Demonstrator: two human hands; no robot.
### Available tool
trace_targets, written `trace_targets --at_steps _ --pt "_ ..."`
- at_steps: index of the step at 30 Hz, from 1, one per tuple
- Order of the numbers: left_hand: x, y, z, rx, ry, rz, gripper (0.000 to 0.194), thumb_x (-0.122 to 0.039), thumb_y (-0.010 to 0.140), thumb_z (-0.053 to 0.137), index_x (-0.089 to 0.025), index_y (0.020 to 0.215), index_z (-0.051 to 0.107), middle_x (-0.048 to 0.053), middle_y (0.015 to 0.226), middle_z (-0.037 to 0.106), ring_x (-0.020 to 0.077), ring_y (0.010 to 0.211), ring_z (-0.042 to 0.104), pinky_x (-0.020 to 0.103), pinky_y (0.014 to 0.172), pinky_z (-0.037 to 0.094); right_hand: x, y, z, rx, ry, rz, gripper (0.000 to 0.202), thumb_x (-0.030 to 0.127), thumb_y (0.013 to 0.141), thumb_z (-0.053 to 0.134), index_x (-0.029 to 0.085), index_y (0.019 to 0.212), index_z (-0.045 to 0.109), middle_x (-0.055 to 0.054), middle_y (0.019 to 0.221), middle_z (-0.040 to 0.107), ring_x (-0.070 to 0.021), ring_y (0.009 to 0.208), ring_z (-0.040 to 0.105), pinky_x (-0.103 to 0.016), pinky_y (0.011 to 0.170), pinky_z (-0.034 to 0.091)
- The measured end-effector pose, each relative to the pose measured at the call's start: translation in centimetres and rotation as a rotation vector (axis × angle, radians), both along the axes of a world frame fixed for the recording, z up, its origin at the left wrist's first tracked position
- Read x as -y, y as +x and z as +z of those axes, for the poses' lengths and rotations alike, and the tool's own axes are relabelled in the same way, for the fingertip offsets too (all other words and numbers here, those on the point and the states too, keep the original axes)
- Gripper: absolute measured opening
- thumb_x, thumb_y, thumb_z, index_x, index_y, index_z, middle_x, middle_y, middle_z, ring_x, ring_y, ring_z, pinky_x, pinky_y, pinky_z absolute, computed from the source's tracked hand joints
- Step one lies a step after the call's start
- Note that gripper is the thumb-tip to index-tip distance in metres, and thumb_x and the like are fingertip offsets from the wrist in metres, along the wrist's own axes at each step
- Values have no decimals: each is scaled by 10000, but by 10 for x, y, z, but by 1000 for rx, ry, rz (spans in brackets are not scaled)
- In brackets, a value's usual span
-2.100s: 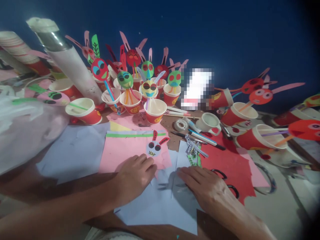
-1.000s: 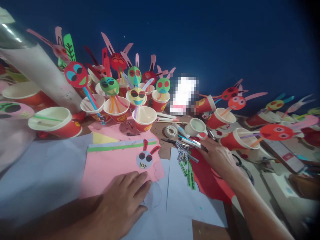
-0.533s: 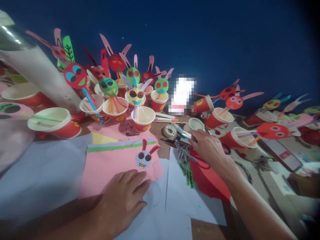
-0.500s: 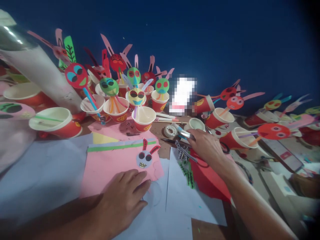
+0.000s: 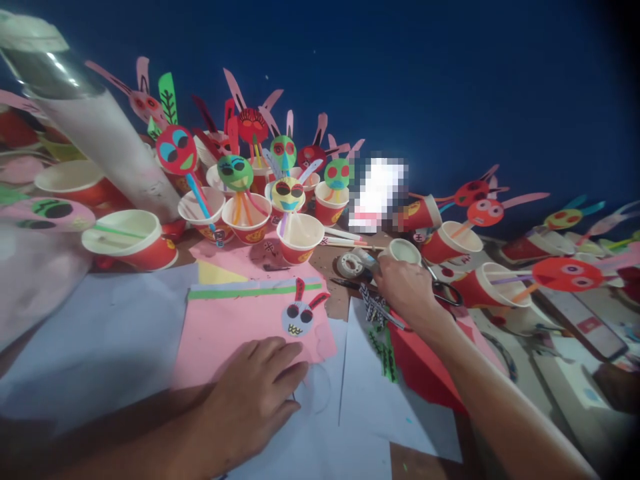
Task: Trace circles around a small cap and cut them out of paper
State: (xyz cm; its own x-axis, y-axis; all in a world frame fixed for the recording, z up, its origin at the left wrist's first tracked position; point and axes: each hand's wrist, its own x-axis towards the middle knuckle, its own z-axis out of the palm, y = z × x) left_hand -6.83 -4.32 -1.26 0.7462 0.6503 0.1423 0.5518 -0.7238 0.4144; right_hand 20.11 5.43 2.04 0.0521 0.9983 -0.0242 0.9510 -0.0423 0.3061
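Observation:
My left hand lies flat, fingers spread, on the near edge of a pink paper sheet and the pale blue sheet under it. Just beyond its fingertips lies a small pale paper face with dark eyes and red ears. My right hand reaches to the middle of the table. Its fingers are curled on a blue-and-white marker beside a tape roll and a small white cup.
Many red paper cups holding paper faces on straws crowd the back and right. A large cardboard tube leans at the left. Black-handled scissors, striped paper cutouts and red paper lie near my right arm.
My right hand left the blue paper near me, reached forward over the pens and closed on the marker by the tape roll. My left hand stayed flat in place.

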Motion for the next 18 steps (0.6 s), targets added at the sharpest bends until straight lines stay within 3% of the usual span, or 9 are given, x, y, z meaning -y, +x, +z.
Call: trace_targets --at_steps 6,10,15,18 --pt "1 0 -2 42 -6 14 273 -218 815 541 -199 1086 558 60 1177 569 281 1017 473 460 799 438 29 2 21 -70 57 -21 289 376 844 520 206 1057 617 -76 670 696 -280 623 672 -302 511 420" --pt "-3 -4 4 140 -53 32 288 -217 844 515 -200 1130 536 79 1199 545 261 1019 495 448 837 448 63 1 27 -517 105 66 279 432 820 565 238 1001 649 -1 600 649 -188 544 621 -245 482 410" --pt "-10 -9 11 393 -242 96 342 -151 858 490 -221 1193 496 72 1167 532 187 1065 512 328 900 447 101 -16 27 -922 -20 212 190 231 810 581 237 988 646 -15 843 657 -123 601 600 -206 543 449" --pt "-7 -7 17 523 -373 148 361 -124 821 537 -221 1167 500 54 1057 556 153 945 541 267 813 467 116 -31 29 -1066 -115 258 218 143 798 552 244 970 640 -18 940 652 -126 713 623 -199 602 459"
